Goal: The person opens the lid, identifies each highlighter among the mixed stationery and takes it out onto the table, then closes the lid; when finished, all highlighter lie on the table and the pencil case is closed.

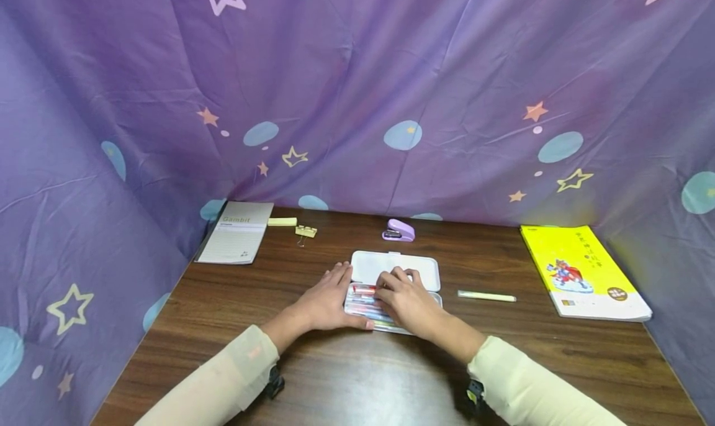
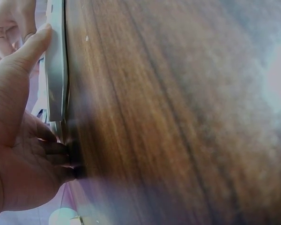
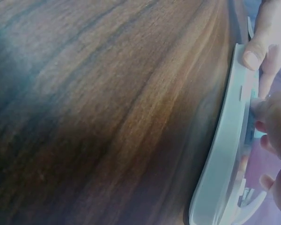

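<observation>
A white pencil case [image 1: 395, 269] lies on the table with its lid folded back. Inside its tray are several pens [image 1: 365, 308], one of them red. My left hand [image 1: 326, 299] holds the case by its left end, the thumb on the near rim and the fingers at the far left side. Bent over the tray, my right hand [image 1: 410, 302] has its fingertips down among the pens; whether they pinch one is hidden. The left wrist view shows the thumb on the case's rim [image 2: 56, 70]. Right of the case lies a pale yellow-green pen [image 1: 487, 296].
A purple stapler [image 1: 399, 230] stands behind the case. At the back left are a notebook [image 1: 237, 233], a small yellow block [image 1: 282, 222] and a yellow binder clip [image 1: 305, 231]. A yellow book [image 1: 583, 271] lies at the right, and a purple curtain [image 1: 346, 103] hangs behind the table.
</observation>
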A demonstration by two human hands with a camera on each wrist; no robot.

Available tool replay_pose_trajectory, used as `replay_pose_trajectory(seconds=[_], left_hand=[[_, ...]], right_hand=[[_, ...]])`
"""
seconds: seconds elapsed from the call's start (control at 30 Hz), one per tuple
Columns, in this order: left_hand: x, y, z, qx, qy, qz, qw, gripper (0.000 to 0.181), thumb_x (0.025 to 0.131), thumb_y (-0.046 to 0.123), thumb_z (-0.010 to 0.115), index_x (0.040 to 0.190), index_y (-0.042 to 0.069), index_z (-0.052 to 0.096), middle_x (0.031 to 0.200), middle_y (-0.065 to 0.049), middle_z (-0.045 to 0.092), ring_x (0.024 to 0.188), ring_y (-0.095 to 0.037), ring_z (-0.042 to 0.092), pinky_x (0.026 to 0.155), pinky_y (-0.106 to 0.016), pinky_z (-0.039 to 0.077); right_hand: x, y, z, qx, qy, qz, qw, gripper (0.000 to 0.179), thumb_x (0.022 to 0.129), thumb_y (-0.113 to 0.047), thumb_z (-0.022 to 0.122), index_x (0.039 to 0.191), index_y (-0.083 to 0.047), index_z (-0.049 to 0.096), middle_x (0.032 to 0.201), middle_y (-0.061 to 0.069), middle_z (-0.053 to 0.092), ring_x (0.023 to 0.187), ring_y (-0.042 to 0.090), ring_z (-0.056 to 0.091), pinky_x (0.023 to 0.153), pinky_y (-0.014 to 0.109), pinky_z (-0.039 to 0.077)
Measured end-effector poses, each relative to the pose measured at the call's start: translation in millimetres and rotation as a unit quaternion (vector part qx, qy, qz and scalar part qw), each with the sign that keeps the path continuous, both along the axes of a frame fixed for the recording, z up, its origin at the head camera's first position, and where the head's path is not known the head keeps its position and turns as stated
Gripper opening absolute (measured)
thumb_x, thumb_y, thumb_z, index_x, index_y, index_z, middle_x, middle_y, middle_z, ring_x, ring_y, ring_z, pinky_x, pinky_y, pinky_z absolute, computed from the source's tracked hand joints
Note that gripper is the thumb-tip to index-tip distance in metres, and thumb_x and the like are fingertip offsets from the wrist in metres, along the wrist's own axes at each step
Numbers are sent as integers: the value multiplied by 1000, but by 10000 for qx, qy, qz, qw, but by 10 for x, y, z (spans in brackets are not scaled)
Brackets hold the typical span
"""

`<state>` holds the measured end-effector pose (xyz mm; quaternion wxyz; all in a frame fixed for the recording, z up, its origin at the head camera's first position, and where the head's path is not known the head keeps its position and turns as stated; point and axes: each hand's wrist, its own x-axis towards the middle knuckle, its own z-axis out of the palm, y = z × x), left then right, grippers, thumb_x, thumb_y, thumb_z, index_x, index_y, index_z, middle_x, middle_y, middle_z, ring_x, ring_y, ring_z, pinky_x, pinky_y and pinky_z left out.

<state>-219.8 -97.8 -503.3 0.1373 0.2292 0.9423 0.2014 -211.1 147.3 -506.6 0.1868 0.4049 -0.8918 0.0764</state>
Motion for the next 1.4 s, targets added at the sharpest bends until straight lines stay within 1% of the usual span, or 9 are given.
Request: replay_pose_trajectory(seconds=[0.17,0.3,0.57,0.7,0.97,1.2,1.4], left_hand=[[5,2,3,-42,4,-5,10000,144,82,86,77,175,-4,13,184,-25,14,173,-40,13,142,-51,18],[-1,0,-7,-63,3,5,10000,144,82,87,76,175,-4,13,184,-26,14,173,-40,14,142,-50,19],[1,7,-3,-90,-3,15,10000,144,83,87,75,175,-4,14,185,-25,14,174,-39,14,142,-50,18],[6,10,-3,-84,-27,24,10000,143,83,86,76,175,-4,13,184,-25,14,174,-39,14,142,-50,18],[-3,10,-11,-160,38,15,9999,144,82,88,75,175,-3,14,185,-25,15,173,-39,15,142,-50,19],[-1,14,-5,-127,88,-1,9999,144,81,88,76,175,-4,16,184,-25,18,173,-40,18,142,-50,22],[4,9,9,-91,60,37,9999,144,81,87,76,175,-4,16,184,-24,18,173,-39,17,142,-49,22]], right_hand=[[7,-17,9,-20,13,-19,10000,9,96,-25,87,101,-20,81,109,-6,67,104,19,58,93,51,53],[9,-33,1,63,147,-109,9998,11,95,-28,87,100,-21,80,105,-6,66,102,19,58,93,50,52],[21,-65,-1,286,423,-236,9984,15,98,-34,85,99,-21,77,99,-6,65,97,19,57,94,49,52],[17,-74,-5,332,501,-219,9980,17,98,-34,85,97,-21,75,98,-6,66,96,19,58,94,50,52],[-9,-78,-16,310,595,-187,9976,18,96,-34,86,95,-20,74,97,-5,66,96,20,59,95,52,52],[-25,-20,5,354,671,-148,9970,20,94,-35,88,95,-20,75,98,-5,66,97,20,59,97,53,52],[-43,79,63,494,774,-178,9956,19,95,-34,86,97,-19,75,100,-3,68,100,23,61,101,58,53]])
